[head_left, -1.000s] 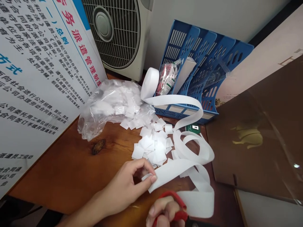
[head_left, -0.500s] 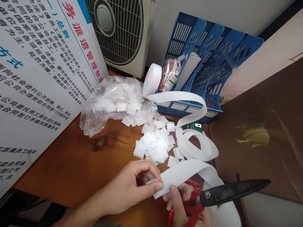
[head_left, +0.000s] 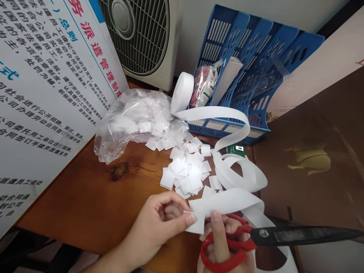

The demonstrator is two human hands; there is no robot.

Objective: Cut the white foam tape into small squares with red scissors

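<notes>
My left hand (head_left: 159,223) pinches a small white square (head_left: 196,223) between thumb and fingers. It overlaps the end of a long white strip (head_left: 227,201); whether the two are joined I cannot tell. Red-handled scissors (head_left: 224,252) are in my right hand (head_left: 220,237), their dark blades closed and pointing right. The right thumb presses on the strip near its end, and the fingers beneath are partly hidden. From there the strip loops back over the table to a white roll (head_left: 183,91). A pile of cut white squares (head_left: 186,172) lies just beyond my hands.
On the wooden table (head_left: 85,204) a clear plastic bag (head_left: 133,113) holds more white pieces. Behind stand a blue file rack (head_left: 261,68) and a box fan (head_left: 139,34). A printed board (head_left: 51,83) rises at left, a brown panel (head_left: 313,151) at right.
My left hand has shifted slightly and now shows a white square overlapping the strip's end. The scissors have moved right and turned more level, still in my right hand.
</notes>
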